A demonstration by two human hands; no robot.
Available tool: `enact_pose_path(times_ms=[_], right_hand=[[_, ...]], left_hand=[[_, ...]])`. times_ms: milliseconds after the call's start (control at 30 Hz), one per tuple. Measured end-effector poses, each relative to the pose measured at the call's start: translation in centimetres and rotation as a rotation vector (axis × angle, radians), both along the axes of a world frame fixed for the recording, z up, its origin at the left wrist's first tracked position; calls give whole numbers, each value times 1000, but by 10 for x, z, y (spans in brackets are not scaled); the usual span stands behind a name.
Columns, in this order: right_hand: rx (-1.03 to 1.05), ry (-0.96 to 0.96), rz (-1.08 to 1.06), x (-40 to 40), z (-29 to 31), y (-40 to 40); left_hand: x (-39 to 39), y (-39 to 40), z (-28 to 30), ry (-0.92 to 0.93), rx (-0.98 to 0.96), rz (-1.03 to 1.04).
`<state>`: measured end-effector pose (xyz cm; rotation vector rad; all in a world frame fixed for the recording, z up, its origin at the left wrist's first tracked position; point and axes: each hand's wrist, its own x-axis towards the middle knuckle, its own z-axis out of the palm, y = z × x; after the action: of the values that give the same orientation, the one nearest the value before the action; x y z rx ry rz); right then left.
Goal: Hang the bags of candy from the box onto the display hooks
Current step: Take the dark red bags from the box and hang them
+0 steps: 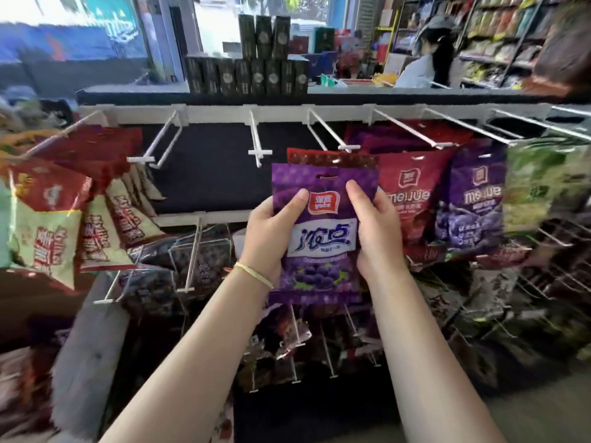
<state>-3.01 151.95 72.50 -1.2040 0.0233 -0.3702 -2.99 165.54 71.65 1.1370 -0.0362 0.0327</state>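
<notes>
A purple candy bag sits at the centre of the frame, held upright in front of a store display rack. It is a flat, glossy pouch with a red logo patch near the top, a white panel with blue lettering across the middle, dark grape-like fruit printed near the bottom, and a slot-shaped hang hole cut at its upper edge. A dark red bag shows just behind its top. The left hand grips the bag's left edge, thumb pressed on the front beside the logo, fingers curled out of sight behind. The right hand grips the right edge the same way, thumb on the front near the upper right. The bag lies between the two hands, its long axis running vertically, hang hole pointing up toward the frame's top. Its top edge sits just below and between two bare white display hooks that jut forward from a white rail. To the right hang red and purple bags; at the left edge hang red and tan bags.
</notes>
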Motion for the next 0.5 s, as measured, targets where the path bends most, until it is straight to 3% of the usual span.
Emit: enact_pose_path(times_ms=[500], right_hand=[[-23,18,24,57,3,-33]], left_hand=[[35,-40,6,41,59,141]])
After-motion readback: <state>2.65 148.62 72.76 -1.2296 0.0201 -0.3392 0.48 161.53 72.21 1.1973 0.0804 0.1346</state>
